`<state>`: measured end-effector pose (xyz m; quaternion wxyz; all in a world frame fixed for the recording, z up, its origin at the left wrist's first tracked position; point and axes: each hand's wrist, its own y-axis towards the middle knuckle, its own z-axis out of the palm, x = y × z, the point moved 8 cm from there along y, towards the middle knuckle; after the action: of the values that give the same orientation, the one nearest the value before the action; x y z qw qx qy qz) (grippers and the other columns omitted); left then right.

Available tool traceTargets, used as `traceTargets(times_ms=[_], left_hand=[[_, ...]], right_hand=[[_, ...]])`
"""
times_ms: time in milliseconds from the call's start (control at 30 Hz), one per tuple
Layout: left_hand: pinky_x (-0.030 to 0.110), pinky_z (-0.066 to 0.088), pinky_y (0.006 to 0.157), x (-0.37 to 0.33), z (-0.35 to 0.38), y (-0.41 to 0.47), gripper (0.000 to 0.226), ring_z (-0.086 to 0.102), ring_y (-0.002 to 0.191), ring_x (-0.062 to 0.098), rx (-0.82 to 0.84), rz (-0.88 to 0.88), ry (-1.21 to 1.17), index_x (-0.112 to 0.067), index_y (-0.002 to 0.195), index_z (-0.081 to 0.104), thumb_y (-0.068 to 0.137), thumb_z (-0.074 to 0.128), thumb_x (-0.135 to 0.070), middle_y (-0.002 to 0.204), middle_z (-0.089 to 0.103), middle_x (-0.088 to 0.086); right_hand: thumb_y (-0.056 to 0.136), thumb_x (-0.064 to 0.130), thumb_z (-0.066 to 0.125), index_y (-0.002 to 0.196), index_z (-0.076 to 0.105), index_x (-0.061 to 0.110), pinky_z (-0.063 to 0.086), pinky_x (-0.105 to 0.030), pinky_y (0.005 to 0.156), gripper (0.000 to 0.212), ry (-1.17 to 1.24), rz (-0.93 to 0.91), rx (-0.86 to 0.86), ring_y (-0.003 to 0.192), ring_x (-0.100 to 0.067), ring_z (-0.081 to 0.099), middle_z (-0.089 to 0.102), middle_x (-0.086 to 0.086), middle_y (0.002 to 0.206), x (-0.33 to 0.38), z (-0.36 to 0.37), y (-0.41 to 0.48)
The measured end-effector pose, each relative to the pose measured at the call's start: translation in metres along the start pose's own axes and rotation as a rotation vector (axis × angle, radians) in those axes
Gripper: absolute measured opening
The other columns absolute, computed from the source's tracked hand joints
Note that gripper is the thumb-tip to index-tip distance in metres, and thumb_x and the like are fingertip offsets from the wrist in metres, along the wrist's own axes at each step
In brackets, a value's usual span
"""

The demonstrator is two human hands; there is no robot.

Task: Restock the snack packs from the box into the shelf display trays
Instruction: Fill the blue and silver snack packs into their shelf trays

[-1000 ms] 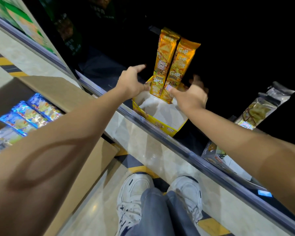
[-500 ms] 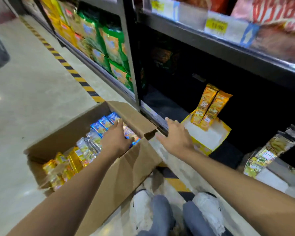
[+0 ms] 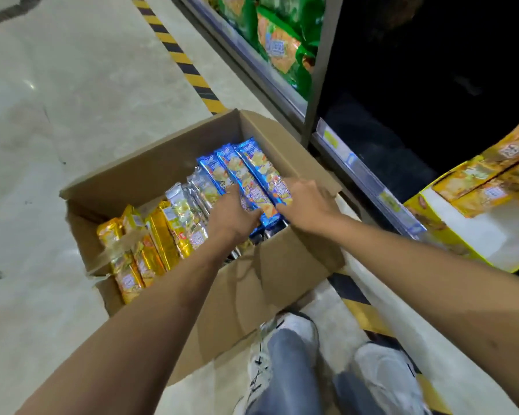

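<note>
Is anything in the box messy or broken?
Yes. A loose strip of brown tape trails from the rim of the box and lies across the gold packs. The blue packs stand in a neat row.

The fingertips of the left hand (image 3: 232,218) and right hand (image 3: 308,205) are hidden among the blue snack packs (image 3: 246,172), so neither grip is clear. The right edge cuts off the blurred display tray (image 3: 426,218) and its orange packs (image 3: 489,178).

Gripping blue packs (image 3: 246,169) with left hand (image 3: 232,218) and right hand (image 3: 307,205), inside box (image 3: 252,283) beside gold packs (image 3: 150,247), near tray (image 3: 492,244) on shelf (image 3: 372,181).
</note>
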<state>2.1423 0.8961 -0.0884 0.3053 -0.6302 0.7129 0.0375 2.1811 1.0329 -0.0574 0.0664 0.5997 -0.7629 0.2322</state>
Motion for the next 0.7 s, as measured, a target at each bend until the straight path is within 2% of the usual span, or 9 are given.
traceTargets(times_ms=[100,133,167,200,267,400,500,633,700], left_hand=[[0.038,0.042,0.094,0.013,0.022,0.015,0.063,0.053,0.118,0.033,0.015,-0.077,-0.127,-0.005,0.136,0.041,0.086,0.066,-0.035,0.129,0.056,0.015],[0.039,0.043,0.091,0.017,0.029,0.02,0.054,0.056,0.11,0.033,0.026,-0.11,-0.183,-0.006,0.126,0.048,0.085,0.066,-0.035,0.119,0.06,0.016],[0.04,0.045,0.085,0.022,0.035,0.025,0.038,0.058,0.097,0.032,0.026,-0.145,-0.247,-0.009,0.109,0.053,0.084,0.067,-0.034,0.102,0.062,0.016],[0.041,0.047,0.079,0.026,0.039,0.029,0.027,0.056,0.084,0.029,0.013,-0.176,-0.329,-0.013,0.089,0.051,0.083,0.068,-0.032,0.084,0.057,0.012],[0.045,0.05,0.073,0.032,0.054,0.037,0.036,0.049,0.071,0.025,0.017,-0.236,-0.497,-0.019,0.07,0.037,0.081,0.07,-0.028,0.067,0.044,0.005],[0.041,0.046,0.067,0.033,0.066,0.044,0.038,0.044,0.068,0.021,0.007,-0.291,-0.642,-0.021,0.065,0.035,0.084,0.068,-0.023,0.063,0.041,0.003],[0.049,0.053,0.077,0.038,0.073,0.047,0.034,0.047,0.067,0.022,0.003,-0.311,-0.693,-0.019,0.064,0.039,0.083,0.067,-0.014,0.058,0.042,0.001],[0.05,0.053,0.082,0.04,0.073,0.045,0.023,0.051,0.077,0.021,-0.058,-0.245,-0.645,-0.018,0.087,0.044,0.084,0.067,-0.019,0.078,0.051,-0.003],[0.047,0.054,0.08,0.038,0.074,0.045,0.023,0.051,0.077,0.019,-0.08,-0.216,-0.637,-0.018,0.09,0.044,0.085,0.067,-0.019,0.08,0.051,-0.005]], right_hand=[[0.088,0.036,0.058,0.125,0.048,0.012,0.044,-0.036,0.081,0.045,-0.139,-0.038,-0.031,0.119,-0.03,0.046,0.058,-0.01,0.122,-0.001,0.008,0.013],[0.09,0.037,0.056,0.129,0.044,0.011,0.043,-0.036,0.081,0.048,-0.197,-0.036,-0.033,0.122,-0.03,0.043,0.057,-0.011,0.124,-0.001,0.01,0.018],[0.091,0.037,0.054,0.129,0.042,0.01,0.04,-0.035,0.078,0.048,-0.249,-0.025,-0.038,0.124,-0.03,0.042,0.058,-0.012,0.123,0.0,0.012,0.022],[0.092,0.036,0.053,0.127,0.044,0.01,0.036,-0.033,0.074,0.044,-0.285,-0.014,-0.047,0.123,-0.029,0.042,0.059,-0.012,0.121,0.0,0.013,0.027],[0.095,0.035,0.049,0.121,0.051,0.012,0.032,-0.031,0.072,0.035,-0.334,0.0,-0.055,0.122,-0.028,0.044,0.061,-0.011,0.119,0.0,0.016,0.037],[0.09,0.049,0.054,0.113,0.059,0.013,0.042,-0.032,0.08,0.043,-0.405,0.006,-0.021,0.117,-0.028,0.049,0.063,-0.011,0.115,0.003,0.023,0.048],[0.088,0.051,0.055,0.115,0.057,0.015,0.041,-0.032,0.08,0.045,-0.417,0.019,-0.046,0.119,-0.026,0.046,0.063,-0.01,0.113,0.001,0.025,0.048],[0.091,0.04,0.056,0.121,0.045,0.017,0.036,-0.031,0.074,0.039,-0.392,-0.005,-0.103,0.116,-0.025,0.044,0.058,-0.012,0.111,0.002,0.024,0.041],[0.089,0.044,0.057,0.12,0.045,0.018,0.034,-0.031,0.073,0.043,-0.36,-0.004,-0.099,0.115,-0.027,0.047,0.057,-0.013,0.111,-0.001,0.024,0.041]])
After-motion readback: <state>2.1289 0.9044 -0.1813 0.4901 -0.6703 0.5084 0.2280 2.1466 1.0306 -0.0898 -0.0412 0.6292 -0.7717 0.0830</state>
